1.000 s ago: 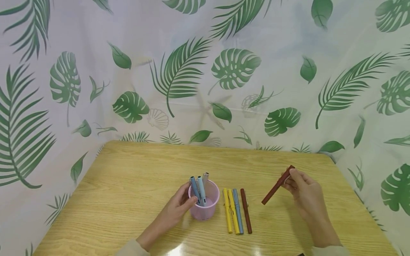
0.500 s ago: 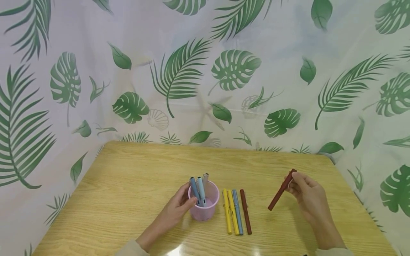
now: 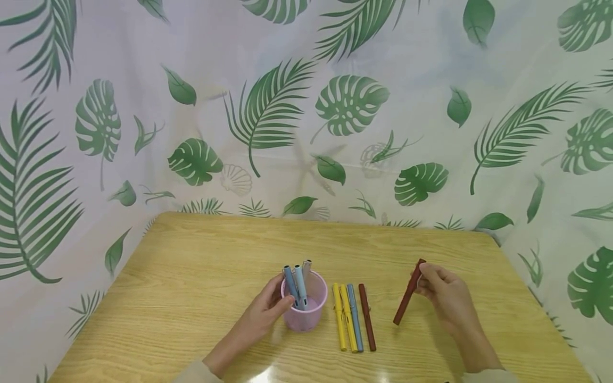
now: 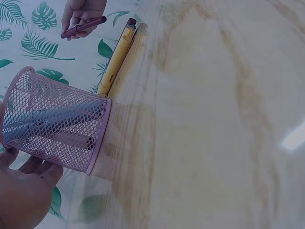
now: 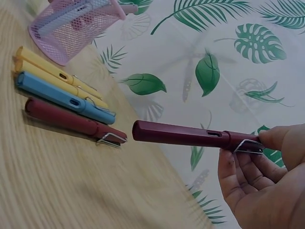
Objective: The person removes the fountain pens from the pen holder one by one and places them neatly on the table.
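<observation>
My left hand (image 3: 261,314) grips a pink mesh pen cup (image 3: 305,321) that stands on the table, thumb near its front and fingers behind. Inside the cup lean a blue pen (image 3: 289,281), a light blue pen (image 3: 300,282) and a grey one (image 3: 307,266). To the right, my right hand (image 3: 452,300) pinches a dark red pen (image 3: 408,294) by its clip end, above the table. The right wrist view shows this pen (image 5: 181,134) nearly level across the picture, its free end toward another dark red pen (image 5: 71,119) lying on the table.
Between cup and right hand lie two yellow pens (image 3: 340,322), a blue pen (image 3: 355,322) and the second dark red pen (image 3: 367,319), roughly side by side. Behind the wooden table (image 3: 215,255) hangs a leaf-patterned curtain (image 3: 282,186).
My right hand moves first slightly right and down, then left, and the dark red pen now stands steeper. My left hand and the cup stay in place.
</observation>
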Demonstrator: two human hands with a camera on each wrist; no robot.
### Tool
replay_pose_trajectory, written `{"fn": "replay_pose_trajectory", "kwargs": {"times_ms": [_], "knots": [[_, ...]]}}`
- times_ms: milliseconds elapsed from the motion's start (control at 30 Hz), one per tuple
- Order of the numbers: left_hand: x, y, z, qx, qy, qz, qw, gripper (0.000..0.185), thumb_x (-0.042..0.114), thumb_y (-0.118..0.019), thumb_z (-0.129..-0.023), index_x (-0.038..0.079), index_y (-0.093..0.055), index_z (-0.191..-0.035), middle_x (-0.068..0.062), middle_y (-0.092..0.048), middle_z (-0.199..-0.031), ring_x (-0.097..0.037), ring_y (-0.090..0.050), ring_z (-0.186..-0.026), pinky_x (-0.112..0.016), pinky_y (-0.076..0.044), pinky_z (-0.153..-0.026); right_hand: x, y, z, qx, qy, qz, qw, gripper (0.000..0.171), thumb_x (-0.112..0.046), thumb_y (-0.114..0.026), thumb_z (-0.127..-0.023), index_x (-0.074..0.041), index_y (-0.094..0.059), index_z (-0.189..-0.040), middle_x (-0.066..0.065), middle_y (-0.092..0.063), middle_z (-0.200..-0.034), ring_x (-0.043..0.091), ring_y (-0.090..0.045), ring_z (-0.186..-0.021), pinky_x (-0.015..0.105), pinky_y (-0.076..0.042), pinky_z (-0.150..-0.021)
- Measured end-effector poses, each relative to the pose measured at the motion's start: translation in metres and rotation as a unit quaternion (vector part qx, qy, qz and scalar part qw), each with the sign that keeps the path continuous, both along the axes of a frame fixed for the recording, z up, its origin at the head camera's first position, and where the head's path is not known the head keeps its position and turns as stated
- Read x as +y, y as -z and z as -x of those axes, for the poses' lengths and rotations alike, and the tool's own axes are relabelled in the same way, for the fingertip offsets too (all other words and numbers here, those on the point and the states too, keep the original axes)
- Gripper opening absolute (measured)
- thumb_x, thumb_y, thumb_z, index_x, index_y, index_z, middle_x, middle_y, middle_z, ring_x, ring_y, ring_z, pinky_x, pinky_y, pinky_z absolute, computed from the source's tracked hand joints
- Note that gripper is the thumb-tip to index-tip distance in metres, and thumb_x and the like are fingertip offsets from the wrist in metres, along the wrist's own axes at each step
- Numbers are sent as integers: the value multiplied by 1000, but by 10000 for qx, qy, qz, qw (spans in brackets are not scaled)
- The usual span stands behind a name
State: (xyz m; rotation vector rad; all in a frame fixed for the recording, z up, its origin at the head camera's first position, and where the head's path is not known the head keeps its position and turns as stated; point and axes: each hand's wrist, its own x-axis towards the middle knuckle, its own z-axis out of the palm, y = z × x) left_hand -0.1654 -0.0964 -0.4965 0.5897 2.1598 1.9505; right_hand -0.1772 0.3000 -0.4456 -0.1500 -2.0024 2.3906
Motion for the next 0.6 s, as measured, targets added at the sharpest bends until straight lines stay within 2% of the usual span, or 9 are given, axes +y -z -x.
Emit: {"fn": "replay_pose_trajectory", "kwargs": {"times_ms": [167,333,600], "knots": [[0,0,0,30,15,34,10000,63,18,-54,-109,-3,-24,-161,-29,-25,-164,-45,-28,-149,-51,-25,-123,-3,7,1,-256,-52,-388,9989,22,-24,-63,-106,-5,-73,-102,-2,-65,-87,10,-64,-80,23,-61,-78],[0,1,1,61,39,25,10000,63,18,-54,-109,-3,-24,-160,-29,-25,-164,-45,-28,-149,-51,-26,-123,-6,16,2,-378,-324,-803,9955,26,-27,-60,-107,-3,-71,-107,-1,-66,-94,11,-64,-83,25,-61,-80],[1,1,1,-2,-15,-7,10000,63,18,-55,-109,-2,-24,-161,-27,-26,-164,-43,-29,-150,-49,-25,-123,-11,23,4,-451,-559,-1081,9915,37,-26,-59,-107,8,-63,-122,5,-69,-103,13,-65,-87,28,-62,-83]]}}
